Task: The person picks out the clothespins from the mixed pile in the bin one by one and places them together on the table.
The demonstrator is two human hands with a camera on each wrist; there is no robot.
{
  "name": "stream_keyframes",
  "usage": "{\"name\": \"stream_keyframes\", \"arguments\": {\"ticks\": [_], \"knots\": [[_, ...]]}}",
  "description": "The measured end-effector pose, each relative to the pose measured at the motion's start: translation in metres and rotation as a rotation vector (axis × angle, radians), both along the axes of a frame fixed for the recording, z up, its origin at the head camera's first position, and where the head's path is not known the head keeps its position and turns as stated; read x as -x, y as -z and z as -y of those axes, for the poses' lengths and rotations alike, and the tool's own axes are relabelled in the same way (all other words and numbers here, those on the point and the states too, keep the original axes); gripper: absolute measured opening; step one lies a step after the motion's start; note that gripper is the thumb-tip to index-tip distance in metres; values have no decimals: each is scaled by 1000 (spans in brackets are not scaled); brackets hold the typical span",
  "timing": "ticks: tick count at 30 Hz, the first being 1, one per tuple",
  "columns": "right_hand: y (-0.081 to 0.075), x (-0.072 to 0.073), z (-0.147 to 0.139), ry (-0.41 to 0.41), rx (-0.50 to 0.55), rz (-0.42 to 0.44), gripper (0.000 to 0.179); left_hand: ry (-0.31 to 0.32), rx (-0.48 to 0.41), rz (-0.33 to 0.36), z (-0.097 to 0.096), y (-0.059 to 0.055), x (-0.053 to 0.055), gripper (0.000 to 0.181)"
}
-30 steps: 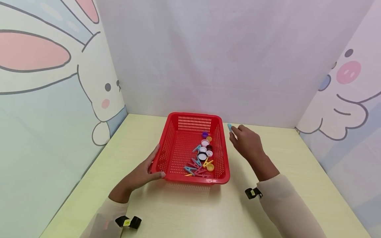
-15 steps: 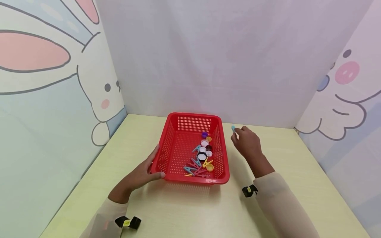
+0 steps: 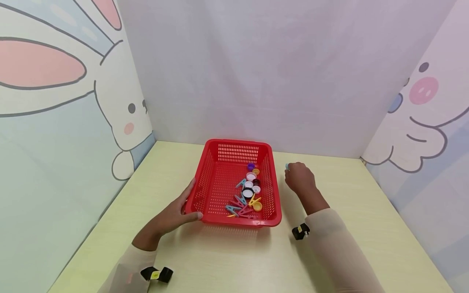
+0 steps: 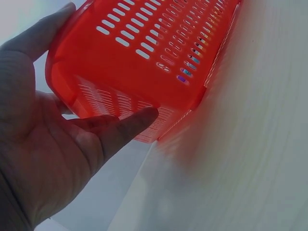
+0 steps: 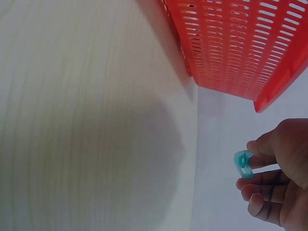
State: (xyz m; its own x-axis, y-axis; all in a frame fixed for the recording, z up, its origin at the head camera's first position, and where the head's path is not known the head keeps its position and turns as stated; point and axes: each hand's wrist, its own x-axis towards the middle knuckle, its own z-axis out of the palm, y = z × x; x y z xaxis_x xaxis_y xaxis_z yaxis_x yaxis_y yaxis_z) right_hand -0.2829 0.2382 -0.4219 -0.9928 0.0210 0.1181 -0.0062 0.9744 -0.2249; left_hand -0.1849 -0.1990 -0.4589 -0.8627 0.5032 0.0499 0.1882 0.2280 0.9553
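Observation:
A red plastic basket (image 3: 234,221) with slotted walls stands on the table in the head view. My left hand (image 3: 170,219) grips its near left corner, thumb over the rim and fingers against the outer wall, as the left wrist view shows. To the right of the basket, apart from it, my right hand (image 3: 301,179) is above the table. Between thumb and fingers it pinches a light blue clothespin (image 5: 243,164), mostly hidden by the hand in the head view. Inside the basket lie several clothespins (image 3: 242,210) in blue, pink and yellow, and several bottle caps (image 3: 248,193).
The pale wooden table (image 3: 227,260) runs back to a plain light curtain (image 3: 256,81). Cartoon-printed panels (image 3: 124,118) stand along the left and right sides. A small black device (image 3: 301,231) is strapped at each wrist.
My right hand first moved slightly right, then down toward me, and turned, so less of the clothespin shows. My left hand and the basket have stayed in place.

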Motion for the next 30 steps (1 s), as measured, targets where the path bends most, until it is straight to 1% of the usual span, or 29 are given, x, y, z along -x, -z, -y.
{"name": "stream_keyframes", "arguments": {"ticks": [4, 10, 14, 20, 24, 30], "knots": [[4, 6, 2, 27, 13, 84, 23, 9, 2, -18, 1, 0, 1, 125], [13, 9, 3, 35, 35, 144, 19, 2, 2, -9, 0, 0, 1, 124], [18, 10, 3, 27, 38, 171, 23, -1, 0, 1, -1, 0, 0, 125], [22, 9, 2, 2, 19, 193, 20, -8, -2, 9, -1, 0, 0, 125], [26, 9, 2, -2, 22, 219, 17, -7, 7, 1, 0, 1, 0, 125], [29, 7, 2, -5, 16, 240, 17, 3, 14, -15, 1, 1, 0, 125]]}}
